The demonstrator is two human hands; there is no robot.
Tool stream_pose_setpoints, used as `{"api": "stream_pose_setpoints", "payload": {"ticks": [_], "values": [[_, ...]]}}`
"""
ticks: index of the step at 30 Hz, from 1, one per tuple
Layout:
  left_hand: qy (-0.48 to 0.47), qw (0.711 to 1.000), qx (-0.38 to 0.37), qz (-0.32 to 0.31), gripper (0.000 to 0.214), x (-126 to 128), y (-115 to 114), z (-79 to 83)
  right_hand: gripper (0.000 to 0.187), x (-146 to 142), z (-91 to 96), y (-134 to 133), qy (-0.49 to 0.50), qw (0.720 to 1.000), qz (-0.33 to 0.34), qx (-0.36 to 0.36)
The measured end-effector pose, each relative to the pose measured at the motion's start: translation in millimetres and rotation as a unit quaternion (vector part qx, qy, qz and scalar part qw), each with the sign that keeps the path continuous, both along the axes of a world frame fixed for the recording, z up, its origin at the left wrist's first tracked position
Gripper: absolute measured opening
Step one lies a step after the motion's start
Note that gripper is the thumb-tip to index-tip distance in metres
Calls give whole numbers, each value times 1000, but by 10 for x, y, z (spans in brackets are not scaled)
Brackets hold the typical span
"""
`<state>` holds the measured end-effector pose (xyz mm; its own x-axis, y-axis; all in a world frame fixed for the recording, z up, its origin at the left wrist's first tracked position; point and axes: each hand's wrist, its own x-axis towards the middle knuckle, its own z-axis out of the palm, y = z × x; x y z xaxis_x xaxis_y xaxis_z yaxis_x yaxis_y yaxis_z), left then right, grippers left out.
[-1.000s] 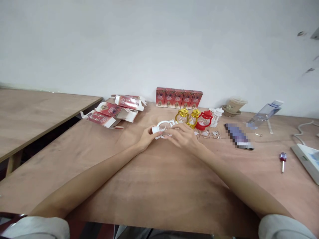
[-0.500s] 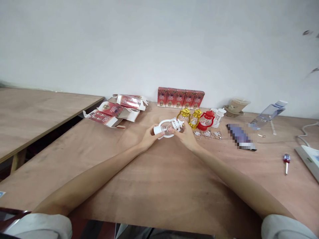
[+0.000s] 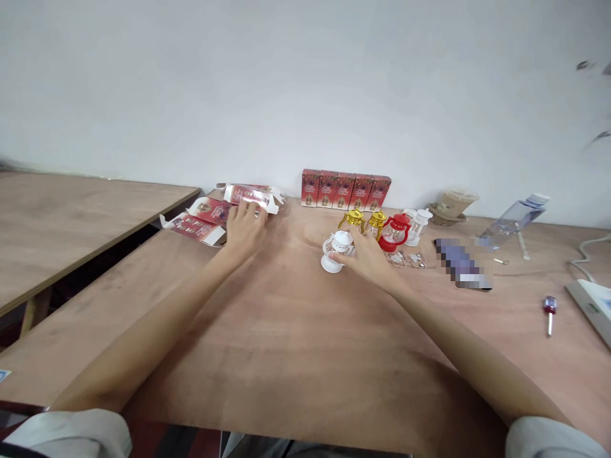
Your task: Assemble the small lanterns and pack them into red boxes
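Note:
A small white lantern (image 3: pixel 333 264) stands upright on the wooden table, tilted little if at all. My right hand (image 3: pixel 370 257) is closed on its right side, with the thumb across its front. My left hand (image 3: pixel 245 232) is at the near edge of the opened red-and-white cardboard boxes (image 3: pixel 207 208), fingers reaching forward and slightly bent. Its fingertips overlap a box; whether they touch it I cannot tell. Just beyond my right hand are gold lanterns (image 3: pixel 354 218), a red lantern (image 3: pixel 395 233) and another white lantern (image 3: pixel 419 227).
Several upright red boxes (image 3: pixel 344 191) line the wall. Flat metallic pieces (image 3: pixel 405 259) lie by the lanterns. Farther right are a phone (image 3: pixel 461 264), a drink cup (image 3: pixel 457 202), a tilted plastic bottle (image 3: pixel 515 219), a screwdriver (image 3: pixel 550 312) and a white device (image 3: pixel 594 305).
My left hand has let go of the white lantern and moved left to the opened boxes. The lantern has gone from lying sideways between both hands to upright in my right hand.

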<state>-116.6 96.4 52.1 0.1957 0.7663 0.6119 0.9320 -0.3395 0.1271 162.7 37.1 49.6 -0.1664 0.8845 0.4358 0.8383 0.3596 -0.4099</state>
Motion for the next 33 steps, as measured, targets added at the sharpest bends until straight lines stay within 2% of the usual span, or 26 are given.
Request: {"api": "stream_pose_setpoints", "payload": {"ticks": [3, 6, 10, 15, 18, 21, 25, 28, 30, 33], "values": [[86, 994, 28, 59, 32, -204, 100, 65, 49, 18, -11, 25, -33, 999, -24, -6], [142, 986, 12, 88, 32, -336, 161, 63, 52, 32, -34, 51, -48, 999, -27, 0], [174, 980, -16, 99, 32, -400, 198, 37, 54, 39, -46, 54, -46, 999, -8, -3], [196, 971, -52, 125, 30, -403, 217, 28, 50, 17, 24, 12, -40, 999, -29, 16], [178, 974, -43, 130, 30, -388, 174, 122, 45, -3, 73, -15, -15, 997, -31, 72], [133, 986, 8, 105, 37, -351, 49, 344, 37, -36, 134, -72, 32, 981, -29, 187], [42, 989, 119, 76, 64, -277, -170, 725, 30, -100, 243, -209, 74, 948, -4, 309], [-142, 971, 192, -10, 71, -207, -301, 944, 34, -140, 300, -292, 96, 942, 47, 317], [-329, 925, 162, -97, 65, -147, -359, 1024, 41, -152, 312, -309, 103, 948, 90, 287], [-561, 802, -13, -205, 52, -23, -392, 1030, 59, -152, 305, -293, 112, 954, 149, 235]]}}
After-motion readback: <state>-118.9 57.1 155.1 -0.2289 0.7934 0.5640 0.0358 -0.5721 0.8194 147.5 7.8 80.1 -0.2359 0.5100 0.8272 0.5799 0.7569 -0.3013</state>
